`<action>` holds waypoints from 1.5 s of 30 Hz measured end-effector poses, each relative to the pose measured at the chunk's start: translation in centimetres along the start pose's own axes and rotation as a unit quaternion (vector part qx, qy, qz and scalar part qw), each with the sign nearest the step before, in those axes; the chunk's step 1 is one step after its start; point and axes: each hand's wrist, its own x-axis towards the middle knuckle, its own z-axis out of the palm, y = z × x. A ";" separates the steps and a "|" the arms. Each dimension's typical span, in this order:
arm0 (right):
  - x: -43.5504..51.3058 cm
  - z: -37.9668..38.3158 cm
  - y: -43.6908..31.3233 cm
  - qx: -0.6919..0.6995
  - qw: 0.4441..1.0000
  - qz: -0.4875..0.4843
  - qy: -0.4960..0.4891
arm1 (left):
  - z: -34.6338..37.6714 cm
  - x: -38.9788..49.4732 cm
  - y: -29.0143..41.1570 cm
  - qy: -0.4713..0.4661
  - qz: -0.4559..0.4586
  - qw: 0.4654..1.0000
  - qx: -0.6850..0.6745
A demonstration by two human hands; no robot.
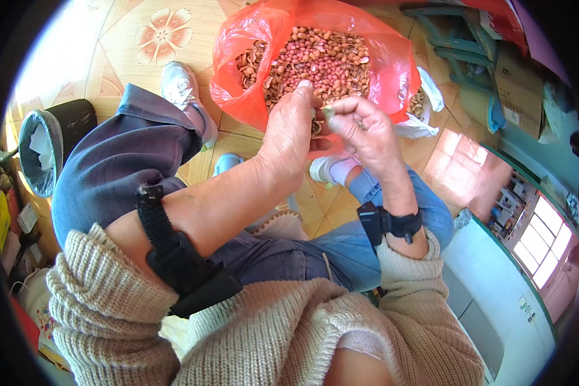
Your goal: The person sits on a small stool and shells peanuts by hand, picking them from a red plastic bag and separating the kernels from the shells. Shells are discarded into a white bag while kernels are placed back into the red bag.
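In front of me on the floor stands a red plastic bag [391, 53], its mouth spread wide. Pink peanut kernels [301, 60] lie in its middle, among brown peanut shells [350, 50]. Over the bag's near edge, my left hand [289, 125] is cupped, thumb up, around a few peanuts [315, 126], mostly hidden by its palm and fingers. My right hand [364, 128] is close beside it and pinches a small pale piece, seemingly a peanut shell [328, 112], between thumb and forefinger.
A white plastic bag [430, 89] with more peanuts or shells sits behind the red one. On the left is a lined waste bin [41, 154]. A green wooden stool [463, 48] and a cardboard box [518, 91] stand at right, near a pale blue cabinet [502, 270].
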 end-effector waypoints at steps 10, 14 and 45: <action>-1.7 4.3 2.7 0.265 0.953 -0.105 0.108 | 2.8 -2.8 -1.7 -0.154 0.418 0.811 0.380; -2.9 2.0 3.0 0.037 0.959 -0.183 0.213 | 2.8 -3.6 -2.0 -0.232 0.591 0.678 0.370; 15.1 2.1 10.0 -0.378 0.911 -0.128 0.104 | 0.0 -0.2 -1.0 0.059 0.123 0.969 0.205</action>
